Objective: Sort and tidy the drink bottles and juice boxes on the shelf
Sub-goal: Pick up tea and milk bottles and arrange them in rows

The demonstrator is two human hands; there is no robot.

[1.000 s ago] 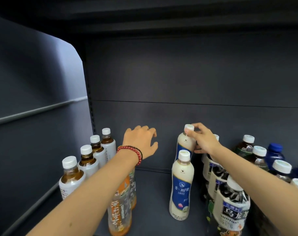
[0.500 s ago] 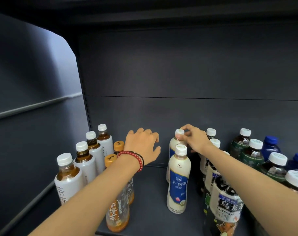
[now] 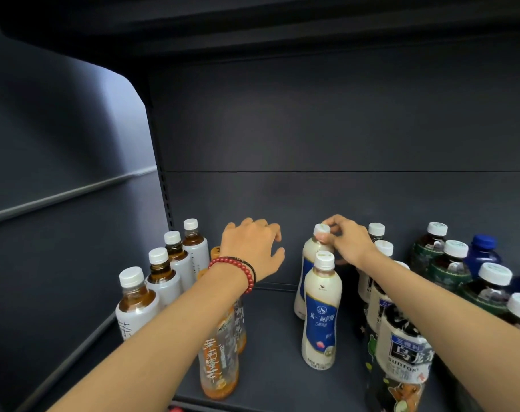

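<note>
Dark grey shelf point(image 3: 270, 337) and back panel point(image 3: 312, 129) (dim in there). Right hand point(image 3: 349, 242) pinches the cap point(image 3: 321, 229) of the rear milk-tea bottle point(image 3: 310, 258), twelve o'clock of its twin point(image 3: 321, 313); left hand point(image 3: 252, 248) at nine, fingers loosely spread, empty.

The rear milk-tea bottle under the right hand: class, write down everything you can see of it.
The rear bottle is plastic, cream-coloured, with a white screw cap and a blue label. It stands roughly upright on the dark shelf, partly hidden behind its twin. The right hand pinches its cap.
</note>
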